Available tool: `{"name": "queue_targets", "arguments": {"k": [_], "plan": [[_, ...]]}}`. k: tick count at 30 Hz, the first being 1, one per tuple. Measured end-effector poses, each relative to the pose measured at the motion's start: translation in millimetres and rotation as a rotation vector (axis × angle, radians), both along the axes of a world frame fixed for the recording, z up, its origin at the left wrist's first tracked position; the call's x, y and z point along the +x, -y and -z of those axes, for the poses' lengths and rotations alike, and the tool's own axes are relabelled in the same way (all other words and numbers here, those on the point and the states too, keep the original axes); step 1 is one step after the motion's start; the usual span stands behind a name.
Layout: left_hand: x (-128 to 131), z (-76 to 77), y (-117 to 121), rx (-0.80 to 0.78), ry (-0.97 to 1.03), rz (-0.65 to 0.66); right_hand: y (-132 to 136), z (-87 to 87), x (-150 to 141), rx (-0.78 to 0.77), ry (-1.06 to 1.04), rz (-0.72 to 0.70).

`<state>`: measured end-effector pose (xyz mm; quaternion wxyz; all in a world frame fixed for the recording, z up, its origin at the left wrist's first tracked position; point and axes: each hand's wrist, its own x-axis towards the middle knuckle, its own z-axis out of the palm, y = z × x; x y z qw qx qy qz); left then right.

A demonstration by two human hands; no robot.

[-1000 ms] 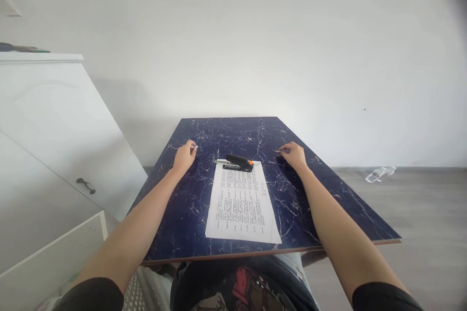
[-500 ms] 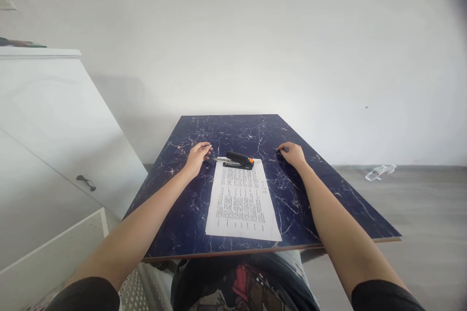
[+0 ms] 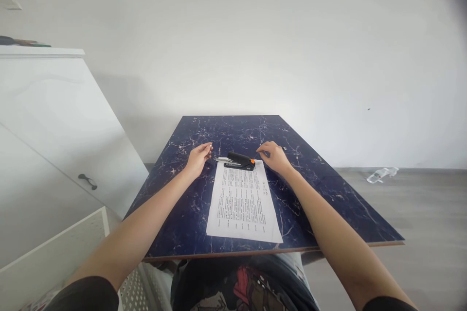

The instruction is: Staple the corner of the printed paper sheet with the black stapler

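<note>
On the dark blue marbled table [image 3: 233,131] lies a printed sheet of paper [image 3: 241,199]. A black stapler [image 3: 240,161] with an orange part rests across the paper's far edge, its metal tray sticking out to the left. My left hand [image 3: 197,159] is beside that tray, thumb and fingers pinched on something pale and too small to make out. To the stapler's right, my right hand [image 3: 275,155] hovers with fingers curled and their tips together. Whether anything is between those tips I cannot tell.
Just beyond my right hand is a tiny object [image 3: 284,148] on the table. A white cabinet [image 3: 47,107] stands at the left, above a white perforated basket [image 3: 133,291]. Clear crumpled plastic [image 3: 382,174] lies on the floor at right. A wall is behind the table.
My right hand has moved left toward the stapler, uncovering the tiny object on the table. My left hand keeps its pinch in nearly the same place. The stapler and paper stay put.
</note>
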<state>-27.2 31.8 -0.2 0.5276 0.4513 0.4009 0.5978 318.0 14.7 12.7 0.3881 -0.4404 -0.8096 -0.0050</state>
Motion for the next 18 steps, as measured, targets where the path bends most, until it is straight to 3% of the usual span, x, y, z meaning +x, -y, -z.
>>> {"name": "queue_targets", "arguments": {"k": [6,11,18], "plan": [[1,-1.1,7,0.346,-0.619,0.003,1,2.8,-7,-0.056,0.031,-0.111],[6,-3.3,13,0.530,-0.974,0.010,-3,8.0,-1,-0.089,0.066,-0.104],[9,4.5,11,0.613,-1.232,0.111,-4,9.9,-2,-0.097,0.060,-0.158]]}}
